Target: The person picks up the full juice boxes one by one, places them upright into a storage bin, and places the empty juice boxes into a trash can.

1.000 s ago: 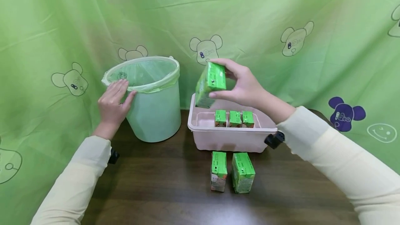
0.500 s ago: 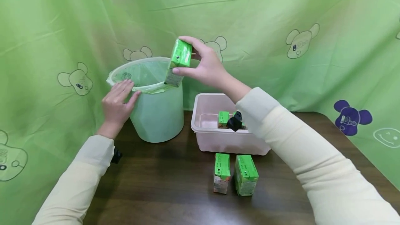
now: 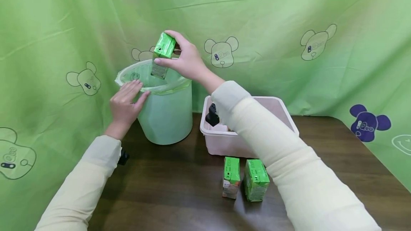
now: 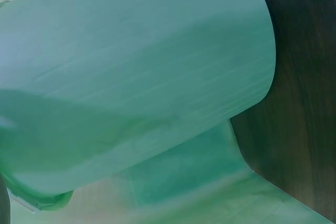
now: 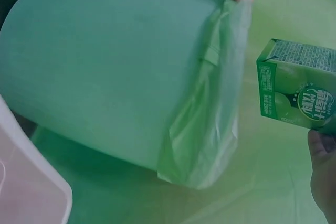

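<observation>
And here's the right hand (image 3: 187,58), up over the bin with one small green box-shaped drink carton (image 3: 163,51) firmly in its grasp, thumb on the near side, fingers round the back. That carton hangs tilted above the open mouth of one pale-green round bin (image 3: 167,117), clear of the rim, and the right wrist view shows its printed face nicely! Over at the near left edge, the left hand (image 3: 126,104) lies with its fingers fairly straight on the folded translucent green plastic liner (image 3: 167,89), touching, not clenched. Count the cartons in plain sight: three, one held and two more, the left carton (image 3: 231,177) and the right carton (image 3: 257,181), standing upright side by side, a narrow gap between them, on the dark brown wooden table (image 3: 167,188). Just behind that pair sits one pale-pink rectangular plastic tub (image 3: 221,144), its inside mostly hidden by the cream right sleeve (image 3: 276,142). Two small black devices, one at each cuff, and six bear-like heads across the green curtain (image 3: 257,3), one of them solid purple
</observation>
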`<state>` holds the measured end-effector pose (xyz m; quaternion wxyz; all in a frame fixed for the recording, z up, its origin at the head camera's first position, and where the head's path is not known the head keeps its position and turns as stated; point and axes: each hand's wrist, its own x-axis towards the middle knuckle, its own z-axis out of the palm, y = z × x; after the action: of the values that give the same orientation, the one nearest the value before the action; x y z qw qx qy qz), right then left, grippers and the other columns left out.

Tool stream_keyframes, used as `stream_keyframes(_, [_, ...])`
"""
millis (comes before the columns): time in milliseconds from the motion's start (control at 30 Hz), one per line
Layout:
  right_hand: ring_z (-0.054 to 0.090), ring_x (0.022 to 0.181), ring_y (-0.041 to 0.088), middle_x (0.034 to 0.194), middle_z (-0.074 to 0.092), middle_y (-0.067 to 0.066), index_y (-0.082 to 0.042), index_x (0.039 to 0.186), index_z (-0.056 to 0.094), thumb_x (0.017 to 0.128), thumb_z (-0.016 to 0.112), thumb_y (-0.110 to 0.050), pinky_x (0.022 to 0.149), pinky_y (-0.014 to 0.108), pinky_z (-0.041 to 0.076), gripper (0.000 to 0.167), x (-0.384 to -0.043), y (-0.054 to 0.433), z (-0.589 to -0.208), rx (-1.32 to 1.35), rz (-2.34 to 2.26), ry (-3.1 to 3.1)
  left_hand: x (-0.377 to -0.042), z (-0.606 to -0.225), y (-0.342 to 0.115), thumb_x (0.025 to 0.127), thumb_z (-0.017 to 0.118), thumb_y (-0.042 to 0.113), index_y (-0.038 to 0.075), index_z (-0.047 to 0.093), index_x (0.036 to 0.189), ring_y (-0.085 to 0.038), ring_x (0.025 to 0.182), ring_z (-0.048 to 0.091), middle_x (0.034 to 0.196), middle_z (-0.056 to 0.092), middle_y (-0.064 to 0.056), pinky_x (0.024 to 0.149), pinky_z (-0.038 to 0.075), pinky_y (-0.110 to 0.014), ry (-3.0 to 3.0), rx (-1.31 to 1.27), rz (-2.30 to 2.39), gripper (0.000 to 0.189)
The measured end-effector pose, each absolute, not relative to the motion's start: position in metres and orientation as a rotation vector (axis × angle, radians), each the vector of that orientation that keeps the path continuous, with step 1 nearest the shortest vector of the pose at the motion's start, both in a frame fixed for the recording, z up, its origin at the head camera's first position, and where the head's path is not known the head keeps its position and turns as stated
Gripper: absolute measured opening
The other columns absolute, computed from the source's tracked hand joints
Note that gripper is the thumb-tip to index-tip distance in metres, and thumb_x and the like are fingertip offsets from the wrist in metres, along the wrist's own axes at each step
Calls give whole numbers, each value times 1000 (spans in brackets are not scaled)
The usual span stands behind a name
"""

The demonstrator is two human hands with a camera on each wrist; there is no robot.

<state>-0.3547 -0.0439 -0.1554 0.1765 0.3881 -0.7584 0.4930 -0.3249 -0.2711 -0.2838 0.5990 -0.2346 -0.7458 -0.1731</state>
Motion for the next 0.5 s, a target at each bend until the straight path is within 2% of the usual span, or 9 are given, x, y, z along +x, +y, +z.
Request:
stream_keyframes(233, [54, 111, 12, 131, 53, 6, -10, 148, 36, 79, 82, -32, 91, 16, 44, 86, -366, -60, -166, 1023, 1298, -2257, -327, -285, -267, 93, 63, 39, -1, 73, 104, -35, 100, 67, 107, 68, -18, 96, 49, -45, -1726, -561, -401, 43])
stream_keyframes(500, [49, 117, 14, 136, 51, 2, -13, 147, 37, 81, 79, -41, 95, 23, 41, 84, -372, -68, -177, 925, 1122, -2412, -325, -283, -262, 94, 60, 44, -1, 73, 104, -35, 101, 67, 108, 68, -19, 98, 47, -42, -1728, -555, -409, 48])
